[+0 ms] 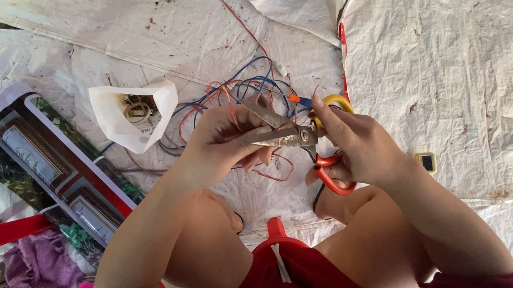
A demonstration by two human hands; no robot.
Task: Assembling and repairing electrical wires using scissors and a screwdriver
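- the right hand (pixel 357 149) is gripping the scissors (pixel 298 141) by the handles, fingers closed through the yellow and orange loops, with the metal blades standing partly open and pointing toward the left hand (pixel 225 141)
- the left hand is curling shut just beside the blades, pinching a thin red wire (pixel 272 172) against the lower blade; the exact spot of the pinch is hidden behind the fingers
- judging from this, the cutting or stripping of a wire is in hand, and the next move is calling for a gentle, controlled closing of the blades while the fingertips are keeping clear of the edge
- the wire is looking thin and limp, looping down below the scissors
- a tangle of red and blue wires (pixel 236 94) is lying just beyond the scissors on the white sheet (pixel 467 77)
- a white paper pouch (pixel 133 112) holding small parts is sitting well to the left of the scissors
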